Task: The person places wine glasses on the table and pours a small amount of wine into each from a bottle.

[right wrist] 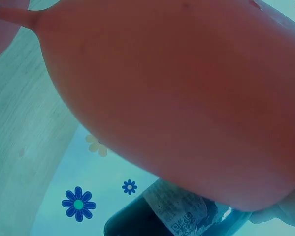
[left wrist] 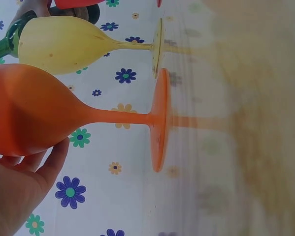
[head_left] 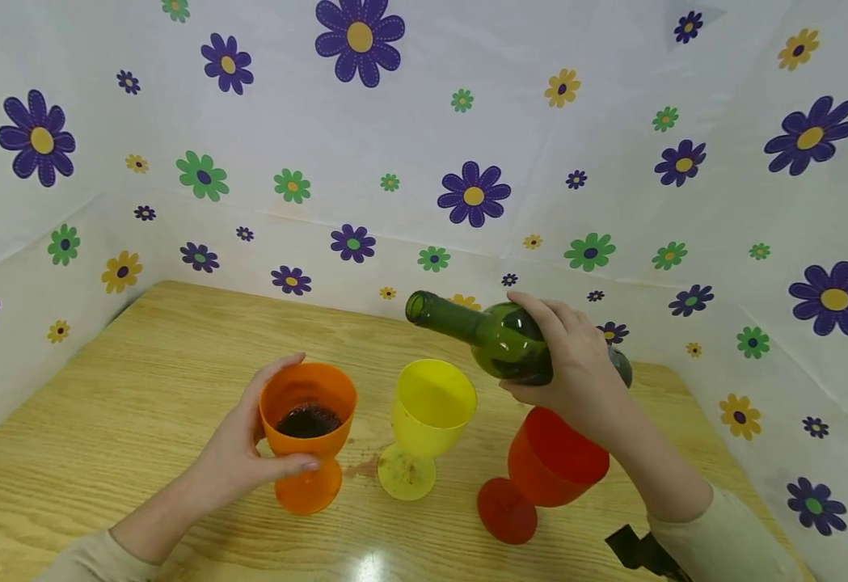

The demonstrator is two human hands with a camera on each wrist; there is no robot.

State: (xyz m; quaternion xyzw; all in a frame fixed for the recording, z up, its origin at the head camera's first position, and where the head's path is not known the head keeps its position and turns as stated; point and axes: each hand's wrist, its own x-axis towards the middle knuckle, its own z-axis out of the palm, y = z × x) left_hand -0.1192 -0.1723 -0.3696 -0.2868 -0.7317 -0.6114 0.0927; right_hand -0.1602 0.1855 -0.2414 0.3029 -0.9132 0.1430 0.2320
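My left hand [head_left: 223, 457] holds an orange goblet [head_left: 322, 447] round its bowl, thumb in front and fingers behind. Dark red liquid [head_left: 309, 421] lies in the bottom of that bowl. A green glass wine bottle [head_left: 504, 339] is gripped by my right hand [head_left: 580, 376] round its body, tipped almost level, its mouth to the left above the yellow goblet [head_left: 424, 432]. Under my right wrist a red goblet [head_left: 550, 473] stands on the table; its bowl [right wrist: 162, 98] fills much of the right wrist view, with the bottle's label [right wrist: 179, 206] behind it.
The wooden table [head_left: 198, 347] has reddish spots and smears [head_left: 365, 469] beside the yellow goblet's foot. A white cloth [head_left: 271, 113] with printed flowers rises behind and at both sides. A black strap [head_left: 642, 550] shows by the right sleeve [head_left: 722, 537].
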